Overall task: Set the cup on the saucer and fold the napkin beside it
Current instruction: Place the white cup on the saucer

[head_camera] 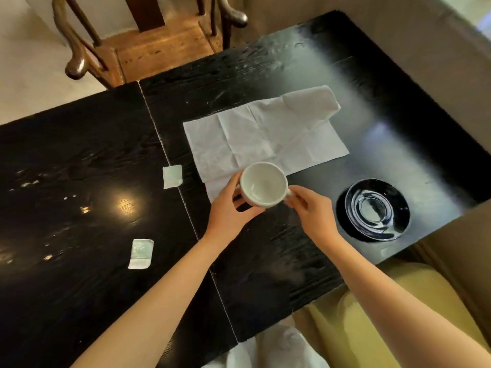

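Observation:
A white empty cup [263, 184] is held upright above the near edge of the napkin. My left hand [231, 208] wraps its left side and underside. My right hand [310, 208] pinches its handle on the right. The white napkin [265, 134] lies spread open on the black table, creased, with its far right corner turned over. The black glossy saucer [377, 209] sits empty on the table to the right of the cup, near the table's right edge.
Two small pale sachets lie on the black table [79, 181] to the left, one sachet [172, 176] near the napkin and another sachet [140, 253] closer to me. A wooden chair [148, 46] stands beyond the far edge. A yellow cushion [385, 314] is at lower right.

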`<state>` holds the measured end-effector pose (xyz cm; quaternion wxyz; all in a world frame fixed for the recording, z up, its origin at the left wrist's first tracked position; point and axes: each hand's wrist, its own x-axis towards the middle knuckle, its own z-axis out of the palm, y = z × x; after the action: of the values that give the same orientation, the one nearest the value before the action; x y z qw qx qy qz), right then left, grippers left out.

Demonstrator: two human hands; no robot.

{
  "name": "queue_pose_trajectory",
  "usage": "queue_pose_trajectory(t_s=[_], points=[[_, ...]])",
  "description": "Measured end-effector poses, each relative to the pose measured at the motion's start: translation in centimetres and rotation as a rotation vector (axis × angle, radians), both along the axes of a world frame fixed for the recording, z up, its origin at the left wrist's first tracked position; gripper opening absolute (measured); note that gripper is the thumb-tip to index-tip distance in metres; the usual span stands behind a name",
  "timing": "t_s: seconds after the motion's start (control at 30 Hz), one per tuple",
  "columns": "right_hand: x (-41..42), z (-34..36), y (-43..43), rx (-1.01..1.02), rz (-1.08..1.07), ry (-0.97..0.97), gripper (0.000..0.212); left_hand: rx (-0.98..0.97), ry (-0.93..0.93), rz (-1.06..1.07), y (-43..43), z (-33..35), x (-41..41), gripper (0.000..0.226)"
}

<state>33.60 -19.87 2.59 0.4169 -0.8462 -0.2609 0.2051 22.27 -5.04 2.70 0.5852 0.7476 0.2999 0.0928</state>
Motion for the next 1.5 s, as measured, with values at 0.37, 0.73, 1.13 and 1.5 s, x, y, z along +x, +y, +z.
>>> queue_pose_trajectory(t_s=[0.37, 0.73, 1.13, 1.5], points=[[11.7, 4.6, -13.5, -0.061, 0.023, -0.254, 0.018, -0.033, -0.038, -0.312, -9.0, 2.6, 12.3, 0.077], [15.8, -1.5, -19.8, -0.089, -0.173, -0.121, 0.02, 0.001, 0.077, -0.113, -20.3, -3.1, 15.6, 0.082], [16.5, -4.3, -20.5, -0.109, -0.089, -0.091, 0.017, 0.047, 0.15, -0.041, -22.7, -5.7, 15.5, 0.082], [17.2, -4.9, -20.3, -0.136, -0.067, -0.191, 0.015, 0.027, 0.156, -0.011, -23.4, -5.8, 16.0, 0.081]])
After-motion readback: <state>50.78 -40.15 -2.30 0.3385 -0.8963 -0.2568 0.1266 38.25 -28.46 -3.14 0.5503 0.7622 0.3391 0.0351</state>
